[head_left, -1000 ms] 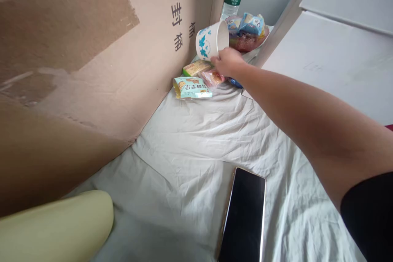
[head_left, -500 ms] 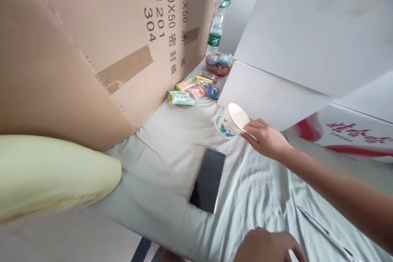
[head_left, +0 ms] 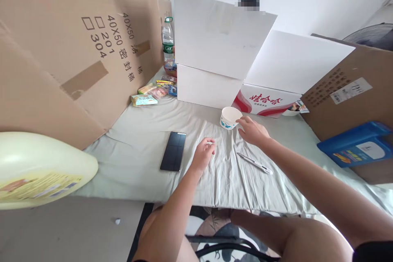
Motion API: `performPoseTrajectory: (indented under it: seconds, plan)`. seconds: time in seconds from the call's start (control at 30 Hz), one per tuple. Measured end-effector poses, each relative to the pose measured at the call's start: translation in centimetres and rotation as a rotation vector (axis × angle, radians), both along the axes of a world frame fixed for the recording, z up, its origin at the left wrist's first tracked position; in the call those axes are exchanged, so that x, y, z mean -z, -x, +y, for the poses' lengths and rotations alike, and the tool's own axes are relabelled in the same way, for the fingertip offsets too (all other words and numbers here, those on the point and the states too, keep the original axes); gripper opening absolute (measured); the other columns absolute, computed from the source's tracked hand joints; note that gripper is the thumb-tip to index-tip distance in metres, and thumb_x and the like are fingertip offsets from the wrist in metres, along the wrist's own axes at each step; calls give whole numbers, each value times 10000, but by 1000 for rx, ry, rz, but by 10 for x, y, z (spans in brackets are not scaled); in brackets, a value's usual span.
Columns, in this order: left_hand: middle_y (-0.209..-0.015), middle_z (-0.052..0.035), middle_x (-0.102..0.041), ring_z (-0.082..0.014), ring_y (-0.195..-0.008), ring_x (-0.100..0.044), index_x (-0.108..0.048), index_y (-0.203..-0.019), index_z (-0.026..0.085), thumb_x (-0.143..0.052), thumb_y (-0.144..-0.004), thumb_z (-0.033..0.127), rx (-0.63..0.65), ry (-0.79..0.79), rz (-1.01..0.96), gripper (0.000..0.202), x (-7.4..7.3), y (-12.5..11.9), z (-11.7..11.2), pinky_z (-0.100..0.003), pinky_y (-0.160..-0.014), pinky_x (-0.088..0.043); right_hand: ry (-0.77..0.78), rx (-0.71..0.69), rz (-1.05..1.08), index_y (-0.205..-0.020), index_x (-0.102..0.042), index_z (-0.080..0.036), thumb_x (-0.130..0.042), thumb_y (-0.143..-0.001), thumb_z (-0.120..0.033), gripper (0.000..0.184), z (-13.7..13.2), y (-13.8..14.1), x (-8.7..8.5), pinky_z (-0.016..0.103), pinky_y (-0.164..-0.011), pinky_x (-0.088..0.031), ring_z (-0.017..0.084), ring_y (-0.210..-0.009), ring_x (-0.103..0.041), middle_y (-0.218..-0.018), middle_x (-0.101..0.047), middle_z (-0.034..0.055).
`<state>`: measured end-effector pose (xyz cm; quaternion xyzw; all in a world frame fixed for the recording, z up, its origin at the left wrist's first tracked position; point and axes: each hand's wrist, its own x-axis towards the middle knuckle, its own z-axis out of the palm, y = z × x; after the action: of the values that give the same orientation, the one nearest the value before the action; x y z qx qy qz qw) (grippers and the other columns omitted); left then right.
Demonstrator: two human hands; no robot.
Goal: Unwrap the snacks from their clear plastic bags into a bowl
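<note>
A white paper cup with blue-green leaf prints stands upright on the pale green cloth. My right hand reaches in from the right, its fingertips at the cup's right rim, with thumb and forefinger apart. Whether they touch the rim is hard to tell. My left hand hovers over the cloth with loosely bent fingers and nothing visible in them. It is between the cup and a dark-screened phone, which lies flat to its left. A white pen lies below my right hand.
Snack packets and a water bottle stand at the back left, beside a large cardboard box. White cartons line the back. On the right is a blue container; a pale yellow jug is at left.
The cup, tilted in my right hand before, now stands upright on the cloth near the red-and-white carton. My left hand has risen over the cloth. The view has swung right.
</note>
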<state>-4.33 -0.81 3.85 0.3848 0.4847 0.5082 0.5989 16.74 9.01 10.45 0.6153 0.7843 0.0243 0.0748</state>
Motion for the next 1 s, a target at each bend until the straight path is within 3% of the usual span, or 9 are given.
performPoseTrajectory:
  seconds: [0.13, 0.2, 0.37, 0.47, 0.53, 0.77, 1.0]
  plan:
    - [-614, 63, -511, -76, -470, -343, -589, -927, 187, -608, -707, 467, -3, 15, -10, 357, 4, 3, -13, -259, -519, -241, -21, -59, 95, -1431, -621, -282, -407, -1008, -314, 475, -24, -1, -9, 423, -825, -608, 299, -1140, -708, -1543, -572, 86]
    - [-622, 59, -521, -76, -472, -351, -590, -939, 186, -604, -717, 465, -8, 1, -21, 357, 6, 1, -14, -263, -522, -241, -51, -97, 199, -1377, -651, -277, -435, -991, -317, 444, -35, -6, -3, 430, -800, -609, 289, -1059, -726, -1500, -601, 90]
    - [-641, 52, -542, -81, -495, -377, -590, -956, 191, -603, -756, 461, -2, -11, -44, 336, 3, -7, -4, -263, -536, -266, -205, -245, 658, -1176, -668, -216, -493, -960, -281, 286, -78, -10, 48, 416, -873, -602, 264, -1045, -725, -1243, -701, 131]
    - [-638, 57, -543, -75, -489, -368, -581, -959, 193, -604, -778, 460, -10, -10, -101, 323, -3, -12, 2, -259, -537, -271, -300, -235, 890, -1070, -633, -238, -512, -964, -241, 160, -104, 6, 79, 392, -848, -605, 238, -979, -727, -1051, -719, 92]
    - [-629, 59, -538, -73, -490, -368, -576, -948, 194, -606, -795, 451, -40, -14, -160, 300, -6, -17, 6, -254, -539, -277, -298, -223, 994, -1043, -614, -249, -518, -969, -224, 124, -111, 22, 88, 387, -832, -605, 231, -950, -722, -1008, -714, 79]
    - [-558, 68, -451, -71, -491, -373, -577, -810, 191, -649, -770, 375, -243, 47, -302, 202, -5, -23, 21, -230, -517, -281, -139, -246, 1127, -1040, -611, -264, -514, -922, -197, 167, -73, 63, 77, 429, -882, -593, 247, -985, -705, -1039, -721, 82]
    - [-554, 64, -336, -57, -457, -309, -481, -680, 189, -552, -829, 245, -401, 272, -675, 174, -5, -4, 35, -214, -480, -259, -156, -427, 1052, -1038, -614, -251, -498, -920, -186, 178, -37, 94, 57, 405, -872, -574, 238, -970, -678, -1021, -700, 86]
